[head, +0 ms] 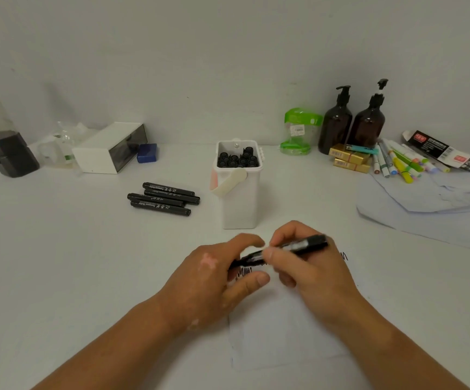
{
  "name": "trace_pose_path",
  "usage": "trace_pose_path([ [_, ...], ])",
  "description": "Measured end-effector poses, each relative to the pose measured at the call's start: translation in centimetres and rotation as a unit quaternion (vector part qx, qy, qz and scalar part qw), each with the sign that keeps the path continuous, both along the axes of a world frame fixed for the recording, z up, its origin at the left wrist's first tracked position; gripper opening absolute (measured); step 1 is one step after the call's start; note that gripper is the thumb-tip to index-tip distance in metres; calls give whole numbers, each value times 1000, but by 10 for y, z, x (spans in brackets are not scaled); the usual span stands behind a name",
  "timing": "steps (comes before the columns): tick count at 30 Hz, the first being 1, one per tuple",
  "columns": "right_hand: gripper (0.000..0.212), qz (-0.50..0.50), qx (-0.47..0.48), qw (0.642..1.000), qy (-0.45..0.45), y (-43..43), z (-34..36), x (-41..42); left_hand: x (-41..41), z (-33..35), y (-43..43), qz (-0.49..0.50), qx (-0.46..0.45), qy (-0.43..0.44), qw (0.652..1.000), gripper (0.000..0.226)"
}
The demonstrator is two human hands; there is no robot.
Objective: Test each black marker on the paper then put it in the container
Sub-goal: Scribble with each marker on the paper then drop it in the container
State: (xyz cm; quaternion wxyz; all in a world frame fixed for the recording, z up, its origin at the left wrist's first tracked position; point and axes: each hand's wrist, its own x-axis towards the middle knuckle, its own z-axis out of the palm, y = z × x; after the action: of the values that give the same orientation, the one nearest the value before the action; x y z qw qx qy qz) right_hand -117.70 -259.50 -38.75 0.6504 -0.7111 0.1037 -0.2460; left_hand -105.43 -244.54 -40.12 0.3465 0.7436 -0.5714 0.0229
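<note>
White plastic container (pixel 239 205) holds several upright black markers (pixel 235 160).

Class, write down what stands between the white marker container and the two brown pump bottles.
A clear jar with a green lid stands there, close beside the pump bottles, farther from the container; the head view shows it.

Both bare forearms rise from the bottom corners of the frame and meet just below its centre. The left hand (pixel 214 277) lies knuckles up, its fingers curled over the lower-left end of a black marker (pixel 307 244), thumb stretched out beneath. The right hand (pixel 312 268) pinches the barrel between thumb and forefinger, the other fingers tucked under.
</note>
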Motion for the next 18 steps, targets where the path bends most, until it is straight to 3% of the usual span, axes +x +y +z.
trace_pose_path([
  [3, 17, -56, 95, 993, -29, -12, 0, 1, 9, -4, 4, 54, 1, 3, 999, 52],
  [5, 8, -68, 113, 991, -16, -19, 0, 0, 15, -6, 7, 65, 20, -10, 998, 51],
  [7, 18, -55, 103, 993, 11, -22, -3, 0, 18, -7, 8, 58, 57, -3, 997, 54],
  [10, 19, -31, 44, 996, 75, -18, -5, 1, 16, -10, 6, 48, 111, 6, 993, 66],
  [14, 8, -68, -104, 977, 171, -14, -13, 3, 14, -9, 6, 57, 156, 3, 986, 69],
  [18, 9, -84, -159, 965, 190, -13, -18, 5, 15, -9, 7, 59, 165, 3, 984, 70],
])
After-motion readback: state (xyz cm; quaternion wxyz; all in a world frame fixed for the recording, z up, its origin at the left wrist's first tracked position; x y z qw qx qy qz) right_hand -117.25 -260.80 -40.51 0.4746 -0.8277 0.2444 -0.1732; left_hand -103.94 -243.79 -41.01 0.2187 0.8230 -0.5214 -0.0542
